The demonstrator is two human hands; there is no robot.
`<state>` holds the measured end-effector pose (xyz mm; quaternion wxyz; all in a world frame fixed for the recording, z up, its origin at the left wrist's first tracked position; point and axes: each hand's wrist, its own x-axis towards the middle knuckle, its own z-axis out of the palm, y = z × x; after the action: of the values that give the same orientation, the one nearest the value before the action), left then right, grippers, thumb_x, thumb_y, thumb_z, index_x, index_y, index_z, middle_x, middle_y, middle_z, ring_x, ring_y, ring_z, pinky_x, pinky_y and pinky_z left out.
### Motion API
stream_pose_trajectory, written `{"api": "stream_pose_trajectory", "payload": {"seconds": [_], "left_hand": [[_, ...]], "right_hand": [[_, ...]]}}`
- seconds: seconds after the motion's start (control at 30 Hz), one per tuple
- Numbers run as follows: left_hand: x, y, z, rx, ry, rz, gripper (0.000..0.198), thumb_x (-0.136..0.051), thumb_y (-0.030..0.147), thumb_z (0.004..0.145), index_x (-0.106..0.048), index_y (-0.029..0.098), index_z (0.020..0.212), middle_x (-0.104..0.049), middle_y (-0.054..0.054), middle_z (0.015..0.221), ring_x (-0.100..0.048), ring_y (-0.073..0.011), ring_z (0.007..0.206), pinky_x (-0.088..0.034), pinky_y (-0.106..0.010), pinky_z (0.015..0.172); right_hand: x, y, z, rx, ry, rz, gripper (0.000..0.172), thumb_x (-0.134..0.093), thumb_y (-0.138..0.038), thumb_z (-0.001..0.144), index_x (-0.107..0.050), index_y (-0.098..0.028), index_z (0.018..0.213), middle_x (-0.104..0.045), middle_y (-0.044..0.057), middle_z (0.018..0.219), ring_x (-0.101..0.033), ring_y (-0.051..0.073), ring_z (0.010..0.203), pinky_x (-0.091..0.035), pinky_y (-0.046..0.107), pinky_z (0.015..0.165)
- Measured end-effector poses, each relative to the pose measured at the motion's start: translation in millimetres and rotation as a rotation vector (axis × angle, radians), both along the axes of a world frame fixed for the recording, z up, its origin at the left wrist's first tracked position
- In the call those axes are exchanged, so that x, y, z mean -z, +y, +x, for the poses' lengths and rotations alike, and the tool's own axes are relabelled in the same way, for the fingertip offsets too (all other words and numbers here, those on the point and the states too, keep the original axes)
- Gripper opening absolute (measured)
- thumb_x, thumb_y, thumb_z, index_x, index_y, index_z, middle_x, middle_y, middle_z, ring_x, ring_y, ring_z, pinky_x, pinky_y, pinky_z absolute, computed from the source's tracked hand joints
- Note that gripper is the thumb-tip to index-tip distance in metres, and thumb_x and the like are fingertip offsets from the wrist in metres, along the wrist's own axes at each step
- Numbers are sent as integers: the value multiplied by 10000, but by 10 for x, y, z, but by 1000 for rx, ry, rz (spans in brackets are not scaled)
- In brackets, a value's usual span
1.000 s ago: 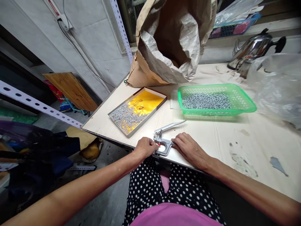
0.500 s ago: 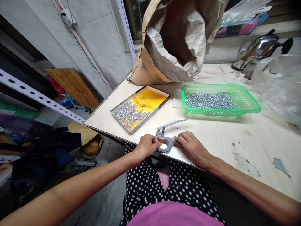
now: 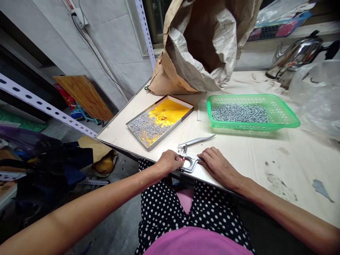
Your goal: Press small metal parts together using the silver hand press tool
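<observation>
A small grey metal hand press (image 3: pixel 189 159) with a raised lever and a red spot sits at the near edge of the pale table (image 3: pixel 247 156). My left hand (image 3: pixel 170 162) is closed in a pinch right at the press's red spot; what its fingertips hold is too small to see. My right hand (image 3: pixel 217 165) lies on the table with fingers curled against the right end of the press, steadying it. A yellow-lined shallow box (image 3: pixel 159 120) with several small metal pieces lies beyond to the left. A green plastic basket (image 3: pixel 281 118) with many more stands beyond to the right.
A large crumpled brown paper sack (image 3: pixel 202 46) stands at the back of the table. A steel kettle (image 3: pixel 297 56) and a clear plastic bag (image 3: pixel 316 95) are at the far right. Perforated metal shelving (image 3: pixel 47 108) and clutter fill the floor to the left.
Both hands stay on the press; the view has shifted slightly, so everything sits a little further right. The press lever looks slightly lower than a second ago.
</observation>
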<state>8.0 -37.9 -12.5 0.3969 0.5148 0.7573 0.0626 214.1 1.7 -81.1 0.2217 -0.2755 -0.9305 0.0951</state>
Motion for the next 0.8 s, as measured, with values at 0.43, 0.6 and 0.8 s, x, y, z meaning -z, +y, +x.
{"api": "stream_pose_trajectory", "payload": {"seconds": [0.43,0.6,0.8], "left_hand": [[-215,53,80,34,23,-105,161,-594,192,702,-598,147,548,-499,20,481,-448,-108,510,-289,-218,486],[-241,53,113,7,21,-109,150,-620,187,682,-598,146,539,-494,27,471,-430,-104,501,-278,-217,485],[-185,48,113,-5,11,-88,193,-627,193,692,-568,154,512,-442,43,444,-423,-106,492,-280,-223,488]], "right_hand": [[-20,-3,17,3,32,-18,211,-397,-255,988,-588,-165,987,-572,95,904,-478,237,856,-399,377,733],[-12,-1,25,3,42,-11,220,-385,-246,990,-591,-171,982,-572,99,902,-473,238,854,-399,375,715],[-65,1,14,3,25,-63,220,-390,-248,988,-595,-170,983,-571,97,894,-473,231,842,-408,376,740]]}}
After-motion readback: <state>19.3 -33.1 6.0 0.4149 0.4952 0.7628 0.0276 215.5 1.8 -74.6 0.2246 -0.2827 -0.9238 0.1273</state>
